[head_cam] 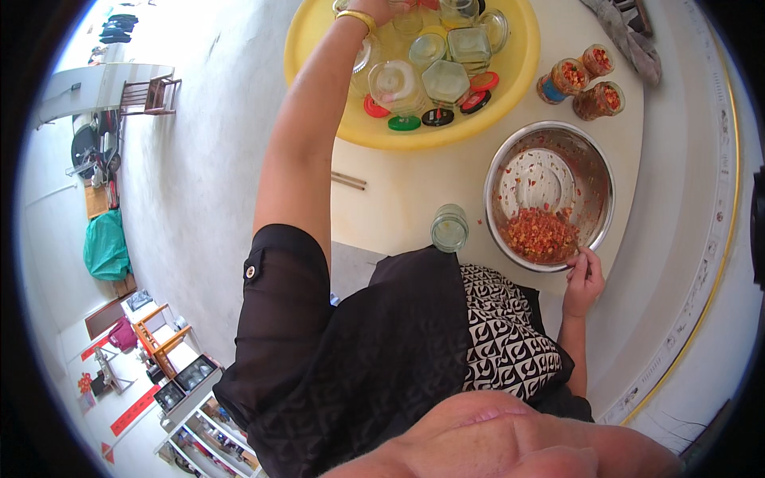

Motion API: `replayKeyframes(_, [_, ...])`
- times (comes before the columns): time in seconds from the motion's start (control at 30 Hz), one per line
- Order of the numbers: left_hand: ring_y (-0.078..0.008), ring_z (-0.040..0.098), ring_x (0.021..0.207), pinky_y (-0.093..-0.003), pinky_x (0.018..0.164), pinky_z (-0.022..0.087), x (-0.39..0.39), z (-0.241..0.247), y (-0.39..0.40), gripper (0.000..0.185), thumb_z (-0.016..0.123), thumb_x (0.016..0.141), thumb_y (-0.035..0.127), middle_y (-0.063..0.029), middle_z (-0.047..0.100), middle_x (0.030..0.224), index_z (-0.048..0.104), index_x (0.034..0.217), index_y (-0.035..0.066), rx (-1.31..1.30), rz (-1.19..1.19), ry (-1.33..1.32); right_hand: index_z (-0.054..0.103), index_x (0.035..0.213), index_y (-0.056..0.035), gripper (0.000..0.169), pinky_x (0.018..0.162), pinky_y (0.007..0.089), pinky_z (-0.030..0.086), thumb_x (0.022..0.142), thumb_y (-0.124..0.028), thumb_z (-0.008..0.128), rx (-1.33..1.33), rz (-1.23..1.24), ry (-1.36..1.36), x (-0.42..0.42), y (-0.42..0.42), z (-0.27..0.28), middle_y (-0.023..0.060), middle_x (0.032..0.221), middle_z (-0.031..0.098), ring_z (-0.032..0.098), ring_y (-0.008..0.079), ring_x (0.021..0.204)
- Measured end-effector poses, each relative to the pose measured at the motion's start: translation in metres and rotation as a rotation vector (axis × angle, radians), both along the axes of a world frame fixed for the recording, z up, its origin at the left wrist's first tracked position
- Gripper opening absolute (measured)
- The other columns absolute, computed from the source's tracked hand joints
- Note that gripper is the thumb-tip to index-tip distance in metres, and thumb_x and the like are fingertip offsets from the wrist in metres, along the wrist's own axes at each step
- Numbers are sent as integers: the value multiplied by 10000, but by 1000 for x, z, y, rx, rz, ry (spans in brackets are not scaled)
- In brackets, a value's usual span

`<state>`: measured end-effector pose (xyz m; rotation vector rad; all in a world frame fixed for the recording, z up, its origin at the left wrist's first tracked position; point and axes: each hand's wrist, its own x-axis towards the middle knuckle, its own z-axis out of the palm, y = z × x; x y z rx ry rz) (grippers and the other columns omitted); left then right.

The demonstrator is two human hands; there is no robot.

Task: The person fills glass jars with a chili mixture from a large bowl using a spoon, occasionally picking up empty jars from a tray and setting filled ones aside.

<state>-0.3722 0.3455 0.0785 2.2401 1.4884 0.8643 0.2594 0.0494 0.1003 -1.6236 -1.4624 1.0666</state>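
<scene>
My left hand (385, 8), with a gold bracelet at the wrist, reaches over the far part of a yellow plastic basin (412, 140). The frame's top edge cuts off its fingers, and several glass jars lie around it. My right hand (584, 279) is at the near right rim of a stainless steel bowl (588, 149). Its fingers grip the thin handle of a utensil (577, 246), whose end is hidden in chopped red chili (538, 235). An uncapped, see-through glass jar (449, 228) stands by the table's near edge, left of the bowl.
Three jars filled with chopped chili (599, 100) stand beyond the bowl. A hexagonal glass jar (445, 82), a green lid (404, 123) and other lids are in the basin. Chopsticks (348, 180) lie on the white table (394, 203). A grey cloth (630, 45) hangs at the far right corner.
</scene>
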Motion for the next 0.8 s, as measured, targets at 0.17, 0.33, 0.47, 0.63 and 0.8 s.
replayKeyframes(0.17, [-288,684,929,-423,861,530,29,45,-39,139,732,847,264,-112,728,985,738,920,146,15,195,106,659,1151,4,213,531,192,387,1037,-127,536,-2,-7,-20,0,0,-4,22,785,640,483,36,591])
replayKeyframes(0.33, [-228,686,809,-356,666,558,35,59,-70,372,687,942,273,-70,684,825,667,1246,60,-333,489,-496,676,1144,10,203,547,196,400,1019,-112,572,13,-21,26,-3,5,-4,17,797,660,491,30,612])
replayKeyframes(0.47, [-186,686,903,-317,814,535,98,95,-185,359,650,944,172,-127,720,1053,634,1258,-2,188,501,-240,682,1147,8,204,559,193,413,1015,-112,584,46,0,119,2,3,-9,21,812,666,508,37,628])
replayKeyframes(0.63, [-268,562,1192,-353,923,489,208,57,-334,662,840,762,158,-113,587,1372,557,1352,56,6,151,-193,685,1141,-3,193,538,186,397,1016,-112,586,100,-11,146,7,7,-26,22,819,665,489,30,614])
replayKeyframes(0.8, [-344,490,1333,-430,1079,442,295,-14,-398,1091,894,718,312,-203,471,1459,248,1551,35,-191,253,-302,708,1107,-10,185,615,213,467,1002,-123,605,157,20,128,10,12,-31,18,794,673,569,55,684])
